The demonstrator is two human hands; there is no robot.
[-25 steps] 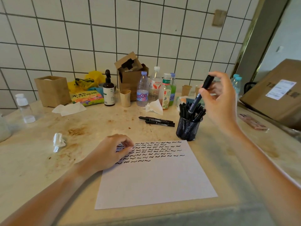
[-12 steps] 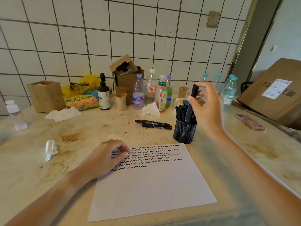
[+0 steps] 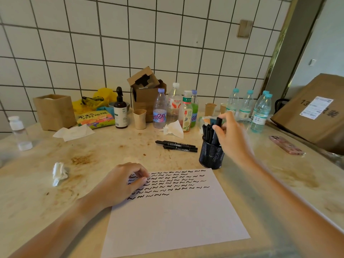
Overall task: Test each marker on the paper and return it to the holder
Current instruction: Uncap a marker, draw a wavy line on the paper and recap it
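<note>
Fingers (image 3: pixel 216 129) round one marker (image 3: pixel 217 128)

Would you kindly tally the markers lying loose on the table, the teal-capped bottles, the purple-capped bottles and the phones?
Loose markers: 2
Teal-capped bottles: 4
Purple-capped bottles: 2
Phones: 1
Total: 9
</note>
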